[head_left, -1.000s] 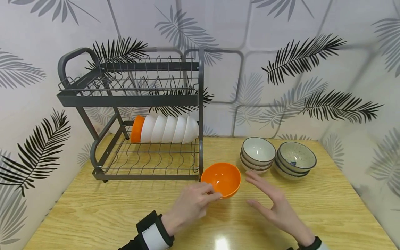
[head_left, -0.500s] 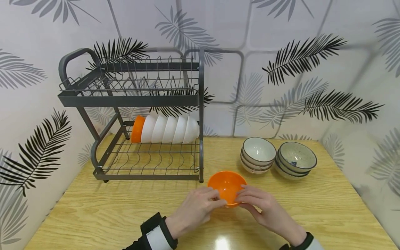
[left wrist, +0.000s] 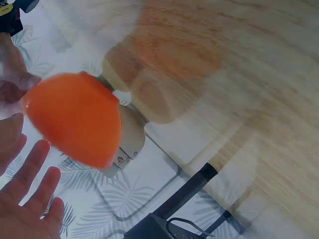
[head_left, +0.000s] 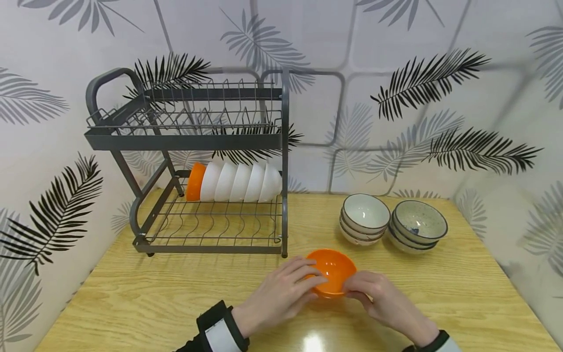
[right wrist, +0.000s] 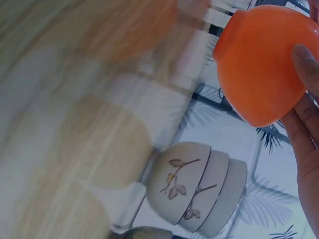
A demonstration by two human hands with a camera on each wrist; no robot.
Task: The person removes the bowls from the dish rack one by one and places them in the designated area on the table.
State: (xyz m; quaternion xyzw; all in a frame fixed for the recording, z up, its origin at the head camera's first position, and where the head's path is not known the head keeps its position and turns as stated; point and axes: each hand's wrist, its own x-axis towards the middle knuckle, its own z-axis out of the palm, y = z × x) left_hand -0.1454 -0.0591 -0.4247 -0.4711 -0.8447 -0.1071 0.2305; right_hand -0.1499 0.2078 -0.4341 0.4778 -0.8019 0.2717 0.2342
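Note:
An orange bowl (head_left: 335, 272) is held above the table, its inside facing the head camera. My right hand (head_left: 387, 303) pinches its right rim; in the right wrist view the thumb (right wrist: 305, 62) presses the outer wall and the fingers lie at the rim. Beside the bowl's left side is my left hand (head_left: 281, 293), its fingers extended and spread. The left wrist view shows those fingers (left wrist: 35, 186) loosely straight near the orange bowl (left wrist: 75, 119), not curled round it. Whether a fingertip touches the rim is hard to tell.
A dark two-tier dish rack (head_left: 184, 142) stands at the left. On its lower tier sit several white bowls (head_left: 239, 182) and one orange bowl (head_left: 195, 182), tipped sideways in a row. Stacks of white bowls (head_left: 364, 215) and speckled bowls (head_left: 420, 222) stand at the back right of the wooden table (head_left: 154, 298).
The orange bowl has moved right and toward the person. My right hand has come in and gripped its rim, while my left hand has loosened from a pinch into spread fingers.

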